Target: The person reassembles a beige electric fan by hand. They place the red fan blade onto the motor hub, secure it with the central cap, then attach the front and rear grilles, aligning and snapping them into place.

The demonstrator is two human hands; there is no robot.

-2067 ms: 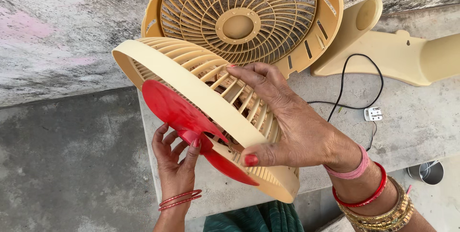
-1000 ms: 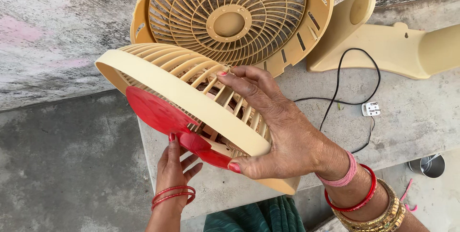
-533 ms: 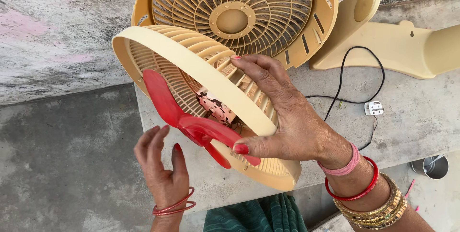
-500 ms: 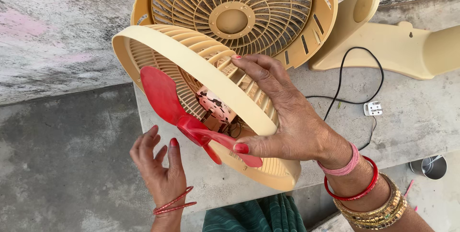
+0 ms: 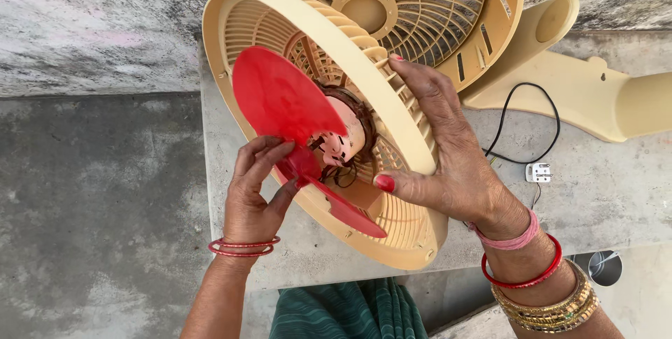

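Observation:
My right hand (image 5: pixel 448 160) grips the rim of a cream fan grille housing (image 5: pixel 336 52), tilted so its inside faces me. A red fan blade (image 5: pixel 283 101) sits inside it, in front of the motor (image 5: pixel 343 139) with dark windings. My left hand (image 5: pixel 255 195) pinches the red blade's hub with fingers and thumb. Red bangles are on both wrists, gold ones on the right.
A second cream grille (image 5: pixel 413 3) leans at the back of the concrete ledge (image 5: pixel 602 192). The cream fan stand (image 5: pixel 588 87) lies to the right, with a black cord (image 5: pixel 532 129) and white plug (image 5: pixel 539 171). A steel cup (image 5: pixel 605 267) sits below right. Green cloth (image 5: pixel 343 311) covers my lap.
The housing has tilted up to show its inside. My left hand rose from below and closed on the red blade's hub.

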